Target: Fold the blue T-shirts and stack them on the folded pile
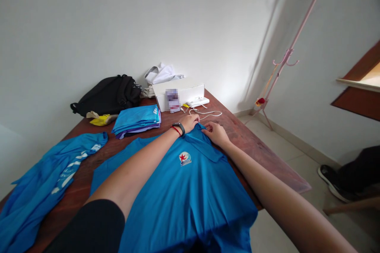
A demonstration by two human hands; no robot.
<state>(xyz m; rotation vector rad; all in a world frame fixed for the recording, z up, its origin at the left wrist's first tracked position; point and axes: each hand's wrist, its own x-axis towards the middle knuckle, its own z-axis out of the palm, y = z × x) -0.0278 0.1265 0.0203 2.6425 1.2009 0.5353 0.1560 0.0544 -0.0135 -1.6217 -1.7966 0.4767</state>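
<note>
- Two bare hands work at the far edge of a blue shirt [190, 193], which lies spread from the centre to the bottom of the frame on a wooden table [252, 148], its near end hanging past the edge.
- The left hand [190, 120], just above centre, has its fingertips drawn together on the cloth's top edge.
- The right hand [217, 132], slightly right of it, pinches the same cloth between thumb and forefinger; the exact seam held is too small to tell.
- The shirt looks light, soft and thin, likely a little slippery, with no stiffness to hold a crease; it should wrinkle easily but not break.
- The shoulder corners and seams seem the surest places to grip, clear of the round emblem [185, 158].
- A folded stack [136, 118] sits left of centre, and another blue garment [56, 178] lies at lower left.
</note>
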